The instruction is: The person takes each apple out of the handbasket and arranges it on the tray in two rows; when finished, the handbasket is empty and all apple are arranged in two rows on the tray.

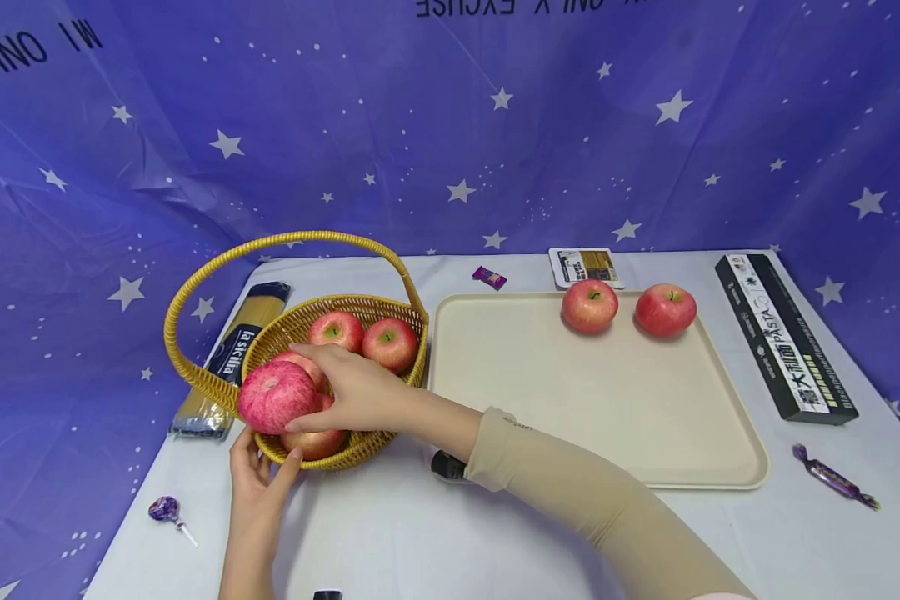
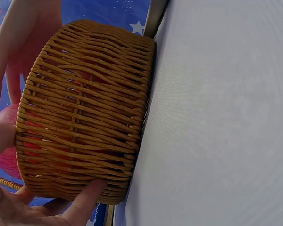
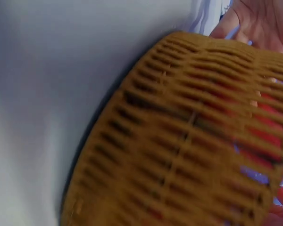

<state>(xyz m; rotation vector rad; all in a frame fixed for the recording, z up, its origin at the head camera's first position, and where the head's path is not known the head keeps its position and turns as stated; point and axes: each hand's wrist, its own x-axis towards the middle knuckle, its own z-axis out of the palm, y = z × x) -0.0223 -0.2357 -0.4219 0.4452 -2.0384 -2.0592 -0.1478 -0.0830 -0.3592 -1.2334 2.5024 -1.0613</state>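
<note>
A woven yellow basket (image 1: 390,421) with a tall handle (image 1: 285,242) stands on the white table and holds several red apples (image 1: 335,330). My right hand (image 1: 322,390) reaches across and grips a large pink apple (image 1: 273,398) at the basket's near-left rim. My left hand (image 1: 258,467) sits below it, its fingers (image 2: 85,197) straight against the basket's outer wall (image 2: 80,113). The right wrist view shows that wall (image 3: 179,141) close up and blurred. Two more red apples (image 1: 589,305) (image 1: 665,309) lie at the far side of a cream tray (image 1: 607,408).
A spaghetti packet (image 1: 228,358) lies left of the basket and a long black pasta box (image 1: 783,337) right of the tray. A lollipop (image 1: 165,510), wrapped candies (image 1: 832,477) (image 1: 489,277) and a small packet (image 1: 583,267) are scattered around. Starry blue cloth hangs behind.
</note>
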